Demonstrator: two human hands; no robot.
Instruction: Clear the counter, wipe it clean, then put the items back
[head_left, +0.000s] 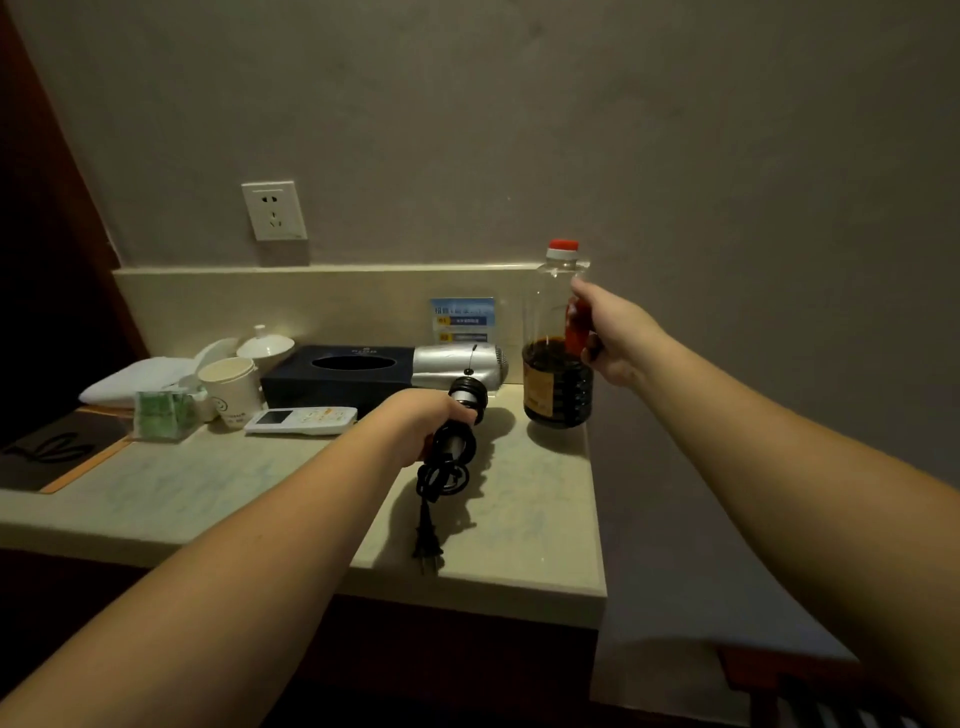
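Pale stone-topped table (208, 483) against a grey wall, seen from the head camera. The left hand (415, 423) is curled round the black handle of a silver hair dryer (460, 366), which stands near the middle of the table with its barrel lying crosswise toward the back edge; its black cord (441, 475) is looped below the hand, and the plug (427, 545) reaches the front edge. The right hand (615, 335) grips the red handle of a clear plastic bottle with a red cap (556, 353), about one-third full of dark liquid, which is upright at the back right corner of the table; whether its base rests on the surface cannot be told. Just left of the dryer lies a dark blue tissue box (337, 374), with a white remote control (301, 420) before it. Further left stand a white paper cup (231, 387), a green packet (158, 410), a white lidded ceramic cup (265, 345) and a folded white towel (135, 382). A blue printed card (462, 317) leans on the backsplash; a white wall socket (274, 210) is above.
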